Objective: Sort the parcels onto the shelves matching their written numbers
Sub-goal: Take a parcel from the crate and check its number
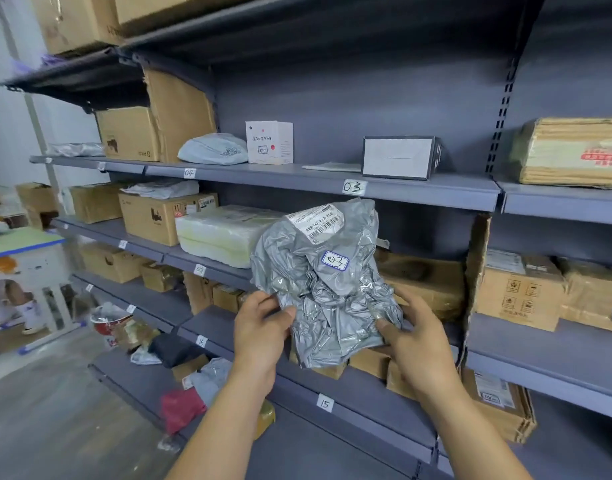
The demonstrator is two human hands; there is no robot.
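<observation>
the fingers [281,315] of the left hand [259,327] curl in and pinch the lower left edge of a crumpled grey plastic mailer bag [325,299], thumb on the front, the other fingers hidden behind it. the fingers [389,331] of the right hand [420,344] pinch the lower right edge the same way. we judge that the limp bag is held by both bottom corners so that it stands spread out and its face can be read.

just above the thumbs, on the bag's front, sits a small blue-bordered white sticker [335,260] handwritten 03. farther up is a white barcode label [320,221]. the bag hangs in the air in front of the shelving, and as far as we can tell it touches no shelf.

above the fingers, just past the bag's top, a white paper tag [353,187] marked 03 is stuck on the lip of a grey metal shelf [436,195]. on that shelf, above the tag, stand a white-faced black box [398,157] and, to its left, a flat white envelope [332,167].

we judge that the numbers match. the next move would be to lift the bag over the lip. being soft, the bag may droop back over the edge.
</observation>
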